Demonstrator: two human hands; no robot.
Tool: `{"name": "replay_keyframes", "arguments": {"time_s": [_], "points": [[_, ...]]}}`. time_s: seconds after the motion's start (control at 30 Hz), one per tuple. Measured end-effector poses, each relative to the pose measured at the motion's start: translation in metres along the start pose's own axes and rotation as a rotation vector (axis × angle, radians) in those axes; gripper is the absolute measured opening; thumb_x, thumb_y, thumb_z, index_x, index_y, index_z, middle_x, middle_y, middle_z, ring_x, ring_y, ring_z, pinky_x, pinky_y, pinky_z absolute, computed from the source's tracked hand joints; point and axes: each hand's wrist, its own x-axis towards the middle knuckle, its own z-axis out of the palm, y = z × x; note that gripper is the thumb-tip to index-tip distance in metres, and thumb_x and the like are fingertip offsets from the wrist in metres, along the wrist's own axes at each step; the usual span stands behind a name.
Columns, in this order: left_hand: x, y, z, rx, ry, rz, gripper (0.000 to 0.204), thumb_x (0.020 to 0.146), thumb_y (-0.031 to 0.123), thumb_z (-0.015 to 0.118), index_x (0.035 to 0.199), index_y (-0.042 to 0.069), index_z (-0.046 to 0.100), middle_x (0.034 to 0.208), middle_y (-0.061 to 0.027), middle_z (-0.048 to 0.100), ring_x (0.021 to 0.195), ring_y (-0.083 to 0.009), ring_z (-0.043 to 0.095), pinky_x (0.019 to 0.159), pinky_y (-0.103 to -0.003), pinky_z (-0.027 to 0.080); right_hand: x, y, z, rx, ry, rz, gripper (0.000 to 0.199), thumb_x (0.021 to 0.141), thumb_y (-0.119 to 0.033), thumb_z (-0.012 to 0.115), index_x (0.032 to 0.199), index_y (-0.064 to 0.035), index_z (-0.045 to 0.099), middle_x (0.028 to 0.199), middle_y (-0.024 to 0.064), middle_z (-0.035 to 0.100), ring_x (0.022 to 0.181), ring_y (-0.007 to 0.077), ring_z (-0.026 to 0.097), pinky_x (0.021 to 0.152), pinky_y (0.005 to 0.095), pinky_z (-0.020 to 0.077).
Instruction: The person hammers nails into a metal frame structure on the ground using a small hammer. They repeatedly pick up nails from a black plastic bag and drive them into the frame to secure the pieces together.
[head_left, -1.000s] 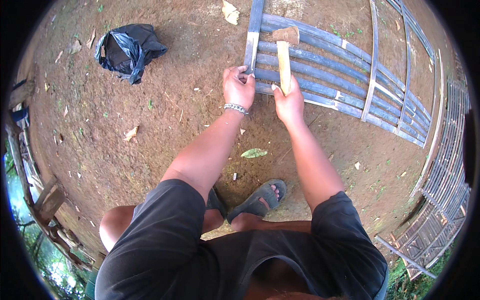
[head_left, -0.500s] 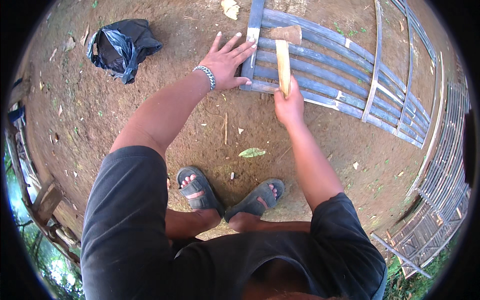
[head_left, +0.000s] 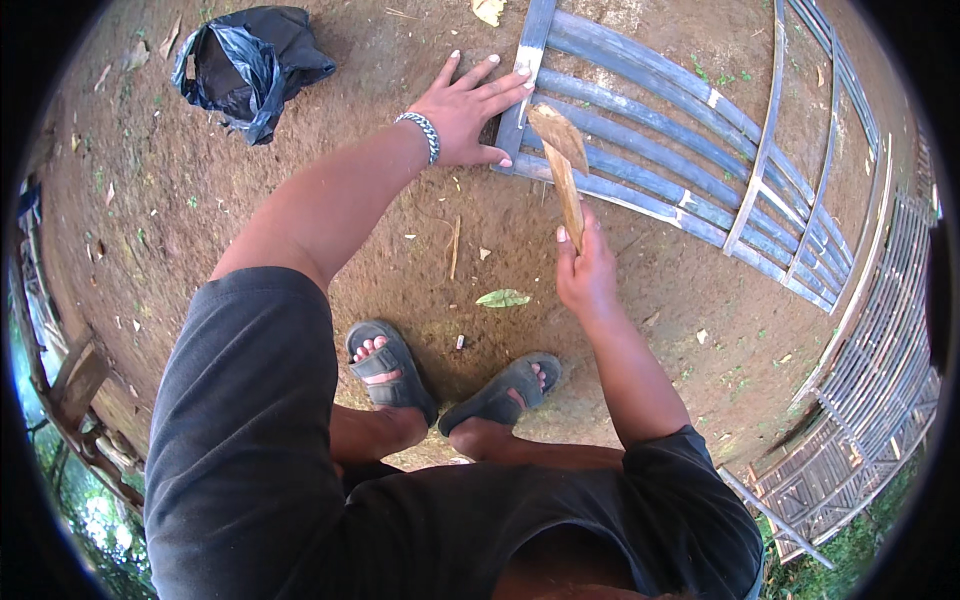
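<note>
A frame of long dark bamboo slats (head_left: pixel 640 140) with crosspieces lies on the ground ahead and to the right. My left hand (head_left: pixel 465 110) is spread at its near left corner, fingertips on the end crosspiece (head_left: pixel 534 40) and thumb by its lower end. My right hand (head_left: pixel 586 265) grips the handle of a wooden mallet (head_left: pixel 566 190). The mallet's rough brown head is tilted up over the slats, just right of the end crosspiece. Whether it touches the bamboo I cannot tell.
A black plastic bag (head_left: pixel 255 70) sits open on the dirt at the far left. Another slatted bamboo panel (head_left: pixel 880 330) stands along the right edge. Between me and the frame lie a green leaf (head_left: pixel 503 298) and a thin stick (head_left: pixel 456 247). Rough timber (head_left: pixel 85 385) lines the left.
My right hand has drawn the mallet back toward me, and its head has tipped up off the slats. The left hand keeps its place on the crosspiece. The whole view has shifted slightly.
</note>
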Motion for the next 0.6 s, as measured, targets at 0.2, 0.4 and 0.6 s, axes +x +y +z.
{"name": "replay_keyframes", "arguments": {"time_s": [0.2, 0.4, 0.6], "points": [[-0.001, 0.002, -0.004, -0.018, -0.028, -0.016, 0.105, 0.08, 0.07, 0.069, 0.162, 0.028, 0.021, 0.17, 0.0084, 0.018, 0.157, -0.0252, 0.013, 0.127, -0.056, 0.003, 0.003, -0.003, -0.002, -0.101, -0.068, 0.177, 0.05, 0.1, -0.014, 0.056, 0.148, -0.0129, 0.043, 0.127, 0.0247, 0.062, 0.109, 0.0458, 0.065, 0.091, 0.0509, 0.0539], [0.001, 0.002, -0.001, 0.004, -0.011, -0.008, 0.104, 0.08, 0.07, 0.069, 0.162, 0.028, 0.022, 0.169, 0.0094, 0.019, 0.157, -0.0247, 0.013, 0.128, -0.056, 0.004, 0.004, 0.0, 0.004, -0.153, -0.142, 0.21, 0.052, 0.099, -0.011, 0.058, 0.148, -0.0137, 0.043, 0.126, 0.025, 0.062, 0.11, 0.0454, 0.064, 0.091, 0.0499, 0.0534], [0.0, 0.0, 0.002, -0.002, 0.003, -0.007, 0.104, 0.079, 0.07, 0.07, 0.162, 0.029, 0.023, 0.169, 0.0094, 0.019, 0.157, -0.0251, 0.014, 0.128, -0.056, 0.005, 0.0, 0.004, 0.011, -0.015, 0.146, -0.076, 0.054, 0.099, -0.012, 0.057, 0.15, -0.0143, 0.042, 0.129, 0.0246, 0.061, 0.112, 0.0459, 0.062, 0.092, 0.0507, 0.0525]]}}
